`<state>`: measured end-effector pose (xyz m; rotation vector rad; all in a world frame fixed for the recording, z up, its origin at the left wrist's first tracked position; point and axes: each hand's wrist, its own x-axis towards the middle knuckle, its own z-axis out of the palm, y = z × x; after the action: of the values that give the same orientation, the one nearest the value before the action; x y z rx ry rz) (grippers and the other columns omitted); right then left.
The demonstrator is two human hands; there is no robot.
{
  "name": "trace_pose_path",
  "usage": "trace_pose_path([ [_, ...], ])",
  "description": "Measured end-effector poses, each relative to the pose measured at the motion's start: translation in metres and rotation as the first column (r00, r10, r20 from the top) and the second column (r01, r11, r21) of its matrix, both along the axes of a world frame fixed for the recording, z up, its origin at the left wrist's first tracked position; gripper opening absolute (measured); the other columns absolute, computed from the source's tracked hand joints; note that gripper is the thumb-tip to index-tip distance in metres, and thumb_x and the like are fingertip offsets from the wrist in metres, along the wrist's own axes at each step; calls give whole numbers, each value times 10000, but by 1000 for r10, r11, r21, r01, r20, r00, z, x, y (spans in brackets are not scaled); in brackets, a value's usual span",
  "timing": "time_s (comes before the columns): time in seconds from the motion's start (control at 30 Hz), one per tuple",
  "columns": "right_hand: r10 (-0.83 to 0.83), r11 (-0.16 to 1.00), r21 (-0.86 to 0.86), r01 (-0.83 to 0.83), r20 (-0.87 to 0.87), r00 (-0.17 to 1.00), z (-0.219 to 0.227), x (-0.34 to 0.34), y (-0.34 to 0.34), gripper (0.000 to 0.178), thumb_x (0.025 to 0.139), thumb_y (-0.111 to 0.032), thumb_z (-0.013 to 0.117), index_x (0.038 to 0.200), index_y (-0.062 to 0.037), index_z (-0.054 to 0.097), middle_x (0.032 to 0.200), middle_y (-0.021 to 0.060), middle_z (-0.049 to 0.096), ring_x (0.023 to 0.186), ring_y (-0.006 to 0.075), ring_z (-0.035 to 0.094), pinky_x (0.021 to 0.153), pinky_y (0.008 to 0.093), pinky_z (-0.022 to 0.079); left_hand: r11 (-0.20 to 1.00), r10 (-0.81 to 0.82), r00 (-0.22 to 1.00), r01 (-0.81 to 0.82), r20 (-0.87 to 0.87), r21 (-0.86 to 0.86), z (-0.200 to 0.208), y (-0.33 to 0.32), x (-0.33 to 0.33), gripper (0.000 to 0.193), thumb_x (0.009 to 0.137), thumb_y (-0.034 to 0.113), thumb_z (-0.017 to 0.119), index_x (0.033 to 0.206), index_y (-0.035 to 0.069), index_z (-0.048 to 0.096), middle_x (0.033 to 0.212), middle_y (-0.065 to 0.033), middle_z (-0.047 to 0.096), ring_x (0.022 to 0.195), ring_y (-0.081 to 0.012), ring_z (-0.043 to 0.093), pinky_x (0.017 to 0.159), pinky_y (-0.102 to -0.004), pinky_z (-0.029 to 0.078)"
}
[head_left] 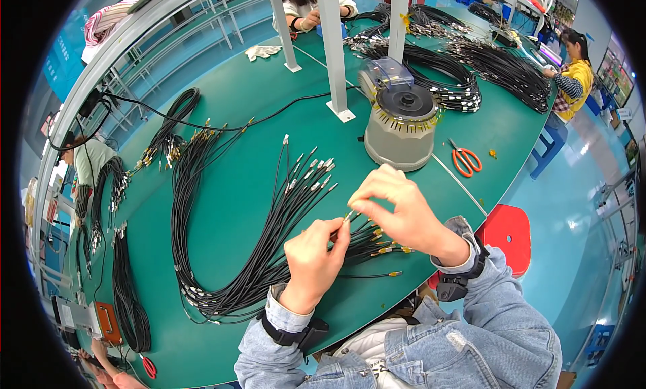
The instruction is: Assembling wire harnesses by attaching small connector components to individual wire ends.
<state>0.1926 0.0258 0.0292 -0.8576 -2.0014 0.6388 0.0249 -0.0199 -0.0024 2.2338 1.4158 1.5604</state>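
In front of me, both hands meet fingertip to fingertip at a small, pale cable end [349, 216]. My left hand [313, 258] is closed in a pinch on it from the lower left. From the upper right, my right hand [398, 211] pinches the same spot, thumb against forefinger; its fingers hide part of the piece. Under and beside my hands lies a curved bundle of black cables [232, 291], with white-tagged ends fanned out to the left and yellow-tipped ends to the right. Just beyond my right hand stands a round grey dispenser [400, 137] with yellow tabs around its rim.
Orange-handled scissors [465, 160] lie right of the dispenser. White metal posts [336, 73] rise from the green table [232, 110]. More cable bundles [131, 288] lie left and far right. A red stool [509, 240] stands at my right. Other people work around the table.
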Motion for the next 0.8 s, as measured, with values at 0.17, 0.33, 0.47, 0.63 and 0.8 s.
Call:
trace_pose_path([
  [0.17, -59, 972, -237, 0, -246, 968, -6, -3, -5, 133, 806, -118, 631, 875, -4, 626, 888, 60, 586, 883, 156, 508, 815, 284, 380, 895, 1, 864, 223, 503, -386, 4, -3, -7, 65, 801, 18, 652, 810, -19, 599, 634, 2, 577, 501, -29, 484, 436, -178, 360],
  [0.33, -15, 950, -299, -90, -332, 943, -23, -16, -14, 172, 820, -143, 631, 900, 9, 613, 935, 64, 578, 911, 146, 503, 818, 275, 387, 837, 24, 735, 355, 677, -416, 9, -1, -9, 69, 832, 51, 624, 798, -3, 596, 629, 9, 556, 523, -31, 474, 468, -161, 341],
  [0.47, 23, 892, -410, -192, -383, 923, -31, -24, -14, 149, 828, -126, 626, 885, 10, 606, 947, 65, 574, 917, 155, 504, 834, 289, 386, 785, 13, 655, 461, 756, -413, 10, 1, -13, 72, 839, 62, 615, 812, -1, 593, 642, 7, 556, 542, -30, 472, 474, -159, 334],
  [0.63, 56, 895, -366, -257, -478, 876, -40, -25, -11, 109, 825, -90, 627, 858, 9, 599, 943, 72, 571, 926, 157, 504, 840, 296, 389, 741, 25, 623, 513, 782, -433, 12, 2, -13, 57, 841, 35, 610, 842, -18, 586, 668, 13, 557, 588, -16, 494, 523, -147, 369],
  [0.8, 43, 893, -369, -259, -502, 864, -41, -26, -11, 86, 820, -68, 629, 847, 7, 597, 942, 76, 570, 926, 156, 505, 842, 293, 388, 794, -4, 644, 467, 765, -388, 15, 3, -9, 67, 827, 20, 623, 871, -8, 580, 714, 7, 570, 599, -17, 504, 530, -152, 385],
])
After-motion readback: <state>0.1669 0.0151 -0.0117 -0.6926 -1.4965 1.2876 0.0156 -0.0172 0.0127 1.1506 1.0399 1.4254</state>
